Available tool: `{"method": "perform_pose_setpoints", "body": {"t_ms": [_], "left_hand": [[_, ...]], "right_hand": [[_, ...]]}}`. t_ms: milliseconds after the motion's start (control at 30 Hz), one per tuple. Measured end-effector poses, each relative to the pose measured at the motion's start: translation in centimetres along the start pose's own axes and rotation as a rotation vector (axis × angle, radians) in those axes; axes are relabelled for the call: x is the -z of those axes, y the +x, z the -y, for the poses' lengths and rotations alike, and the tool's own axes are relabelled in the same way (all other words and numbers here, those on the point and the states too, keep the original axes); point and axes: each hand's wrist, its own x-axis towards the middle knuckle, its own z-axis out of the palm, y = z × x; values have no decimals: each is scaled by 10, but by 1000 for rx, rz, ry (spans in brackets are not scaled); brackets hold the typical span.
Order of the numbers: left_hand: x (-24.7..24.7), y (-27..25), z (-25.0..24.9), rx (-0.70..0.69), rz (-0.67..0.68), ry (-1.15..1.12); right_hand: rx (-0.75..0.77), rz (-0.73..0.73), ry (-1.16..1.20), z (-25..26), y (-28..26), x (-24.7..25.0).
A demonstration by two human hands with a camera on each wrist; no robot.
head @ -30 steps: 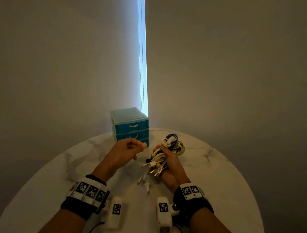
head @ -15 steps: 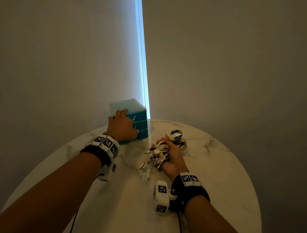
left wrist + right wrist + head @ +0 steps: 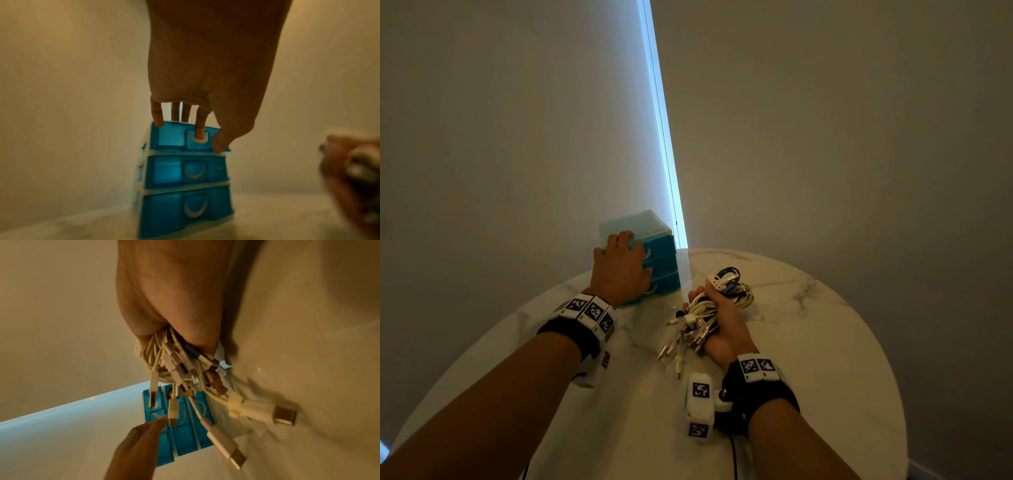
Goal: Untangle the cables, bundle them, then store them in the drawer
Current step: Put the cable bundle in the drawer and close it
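A small teal three-drawer unit (image 3: pixel 662 263) stands at the far edge of the round marble table (image 3: pixel 825 342). My left hand (image 3: pixel 633 257) lies over its front. In the left wrist view its index finger hooks into the white handle (image 3: pixel 197 138) of the top drawer (image 3: pixel 170 138) and the thumb presses at that drawer's lower right corner. All three drawers look closed. My right hand (image 3: pixel 714 308) grips a coiled bundle of white cables (image 3: pixel 736 294) with one dark blue cable, just right of the unit. Several plug ends (image 3: pixel 224 447) hang loose from the bundle.
Plain walls or blinds rise right behind the table, with a bright vertical gap (image 3: pixel 664 137) and a thin cord above the drawer unit. Bare marble stretches toward me and to the right of the bundle.
My left hand has reached from mid-table to the drawer unit and settled on its top drawer. The right hand keeps the cable bundle in about the same place.
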Motion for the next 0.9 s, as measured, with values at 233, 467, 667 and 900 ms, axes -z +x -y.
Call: {"method": "perform_pose_setpoints", "body": {"t_ms": [233, 467, 667, 900], "left_hand": [[62, -65, -18, -56, 10, -45], [114, -70, 1, -5, -274, -735], [50, -20, 58, -42, 265, -475], [62, -45, 55, -36, 215, -190]], "right_hand": [[-4, 2, -31, 0, 7, 1], [-39, 67, -126, 1, 3, 1], [-37, 44, -156, 2, 1, 2], [-28, 65, -192, 4, -9, 1]]}}
